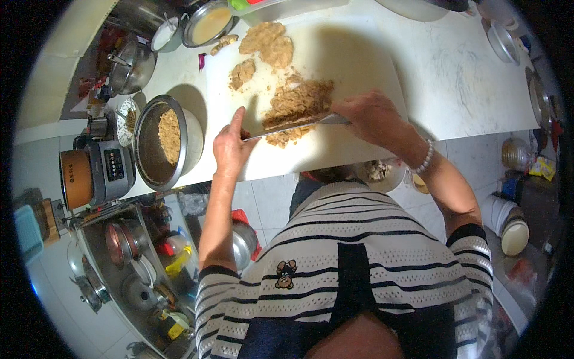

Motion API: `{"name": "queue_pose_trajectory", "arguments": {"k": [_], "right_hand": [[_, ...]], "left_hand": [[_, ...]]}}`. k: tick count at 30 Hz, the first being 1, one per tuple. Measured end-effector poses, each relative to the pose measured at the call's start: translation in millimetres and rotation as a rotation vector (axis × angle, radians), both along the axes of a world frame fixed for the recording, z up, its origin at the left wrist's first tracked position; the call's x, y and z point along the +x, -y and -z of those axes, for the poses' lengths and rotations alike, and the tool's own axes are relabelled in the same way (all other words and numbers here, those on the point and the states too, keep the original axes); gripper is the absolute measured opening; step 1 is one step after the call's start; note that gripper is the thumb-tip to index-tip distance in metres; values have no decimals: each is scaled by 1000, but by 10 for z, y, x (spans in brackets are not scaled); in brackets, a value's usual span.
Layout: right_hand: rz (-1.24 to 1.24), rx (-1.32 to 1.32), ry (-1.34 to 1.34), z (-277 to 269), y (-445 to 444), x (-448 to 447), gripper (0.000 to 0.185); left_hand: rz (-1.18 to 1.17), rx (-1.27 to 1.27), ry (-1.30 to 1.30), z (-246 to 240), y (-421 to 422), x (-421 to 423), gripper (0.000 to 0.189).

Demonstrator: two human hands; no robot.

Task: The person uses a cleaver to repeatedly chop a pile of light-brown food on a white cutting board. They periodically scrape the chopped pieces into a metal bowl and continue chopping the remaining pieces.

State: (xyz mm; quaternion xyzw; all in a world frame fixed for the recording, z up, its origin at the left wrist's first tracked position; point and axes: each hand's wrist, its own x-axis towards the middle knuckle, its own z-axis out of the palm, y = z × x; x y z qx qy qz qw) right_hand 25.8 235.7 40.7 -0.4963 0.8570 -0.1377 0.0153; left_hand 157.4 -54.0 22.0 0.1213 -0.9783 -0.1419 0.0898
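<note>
My right hand (370,114) grips the handle of a kitchen knife (287,128), whose blade is seen almost edge-on. At the blade's far end, my left hand (231,146) holds the tip between thumb and curled fingers, its index finger stretched out. The blade stands across a heap of roughly chopped brown food (298,98), and smaller bits lie on the near side of it. Beyond the heap, larger flat brown pieces (269,45) and a smaller piece (242,74) rest on a white cutting board (367,63). The exact kind of food cannot be told.
Left of the board stands a deep metal bowl (148,134) with finely chopped tan food. Behind it are a patterned dish (128,121), a grey-and-orange appliance (107,172) and a basin of cloudy liquid (208,24). A plastic container (287,11) sits at the back edge.
</note>
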Motion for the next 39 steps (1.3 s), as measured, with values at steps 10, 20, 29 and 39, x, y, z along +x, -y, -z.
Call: {"name": "queue_pose_trajectory", "arguments": {"k": [10,20,29,39], "right_hand": [[45,-67,-14,31,-7,161,11],[117,7,8,51,74,298,11],[107,209,111,-25,124,485,6],[72,59,20,52,54,502,10]], "left_hand": [[97,-24,40,-7,-56,48,78],[206,-37,4,-13,20,160,73],[168,-16,0,11,47,372,76],[145,35,-31,14,63,390,73]]}}
